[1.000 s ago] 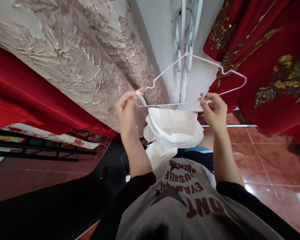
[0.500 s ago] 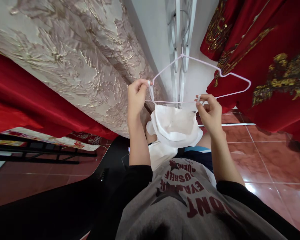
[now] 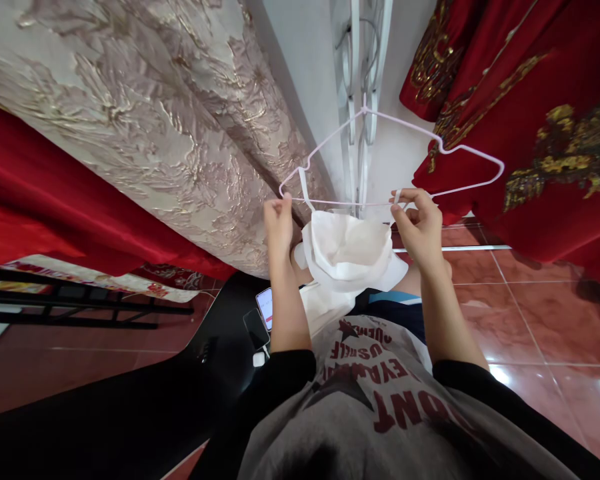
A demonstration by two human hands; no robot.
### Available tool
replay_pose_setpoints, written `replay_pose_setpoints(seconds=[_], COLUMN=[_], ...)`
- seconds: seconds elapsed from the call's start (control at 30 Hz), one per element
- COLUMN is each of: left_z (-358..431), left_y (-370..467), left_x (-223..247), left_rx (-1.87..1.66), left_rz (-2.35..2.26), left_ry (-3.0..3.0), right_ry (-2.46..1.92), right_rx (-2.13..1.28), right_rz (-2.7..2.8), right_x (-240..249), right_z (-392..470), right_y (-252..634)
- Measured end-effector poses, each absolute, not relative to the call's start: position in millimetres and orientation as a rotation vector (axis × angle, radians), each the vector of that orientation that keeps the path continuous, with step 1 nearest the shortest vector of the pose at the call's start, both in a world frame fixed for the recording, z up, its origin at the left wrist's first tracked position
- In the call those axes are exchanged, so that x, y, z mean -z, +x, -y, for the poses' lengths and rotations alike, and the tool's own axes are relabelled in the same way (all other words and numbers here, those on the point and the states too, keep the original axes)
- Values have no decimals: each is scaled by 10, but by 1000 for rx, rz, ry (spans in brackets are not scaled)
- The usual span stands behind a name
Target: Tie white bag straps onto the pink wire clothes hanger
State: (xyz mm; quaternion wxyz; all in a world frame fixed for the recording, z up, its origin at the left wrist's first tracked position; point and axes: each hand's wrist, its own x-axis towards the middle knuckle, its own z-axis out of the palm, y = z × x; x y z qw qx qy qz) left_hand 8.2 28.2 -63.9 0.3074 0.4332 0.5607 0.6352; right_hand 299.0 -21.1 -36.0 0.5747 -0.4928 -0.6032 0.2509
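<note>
Two hands at the hanger (image 3: pixel 364 109), white garment (image 3: pixel 350 243) hanging just below its bottom bar, between the forearms. Left strap (image 3: pixel 305 185) goes over the upper bar by the notch near the hanger's left end; left hand (image 3: pixel 279 223) at the lower left corner, fingers curled nearly closed, tips at the wire, can't tell whether they pinch it. Right hand (image 3: pixel 421 223) has thumb and fingers closed on the right strap (image 3: pixel 397 196), beside the bottom bar, well in from the right end. Main risk: left strap sliding off the left end, since only the shallow notch seems to check it; likely cause is a tug through the garment from the right, or that end tipping down. Second: right strap escaping the fingertips, cause a narrow band in a small pinch; that side of the garment would then sag. Third: hanger swinging or twisting if the hands pull unevenly; how its hook sits on the white rack (image 3: pixel 351 120) can't be told. Strap could also twist or catch at the notch if pulled slantwise. Minor: left forearm lies close to the lit phone (image 3: pixel 264 308) and dark phone (image 3: pixel 255 329) at the edge of the black surface (image 3: pixel 130 393), so a low elbow sweep might knock them.
</note>
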Motion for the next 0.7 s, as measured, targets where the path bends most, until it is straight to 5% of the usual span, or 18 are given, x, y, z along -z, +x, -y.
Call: replay_pose_setpoints(seconds=[0.23,0.7], left_z=[-316,-176], left_y=[370,624], left_x=[753,564], left_rx=[-1792,-1808], left_rz=[-935,-907], left_ry=[629,575], right_ry=[-1125,-1127], right_rx=[-622,-730], right_rz=[1390,1407], right_x=[379,400], right_z=[225,251], right_y=[2953,2945])
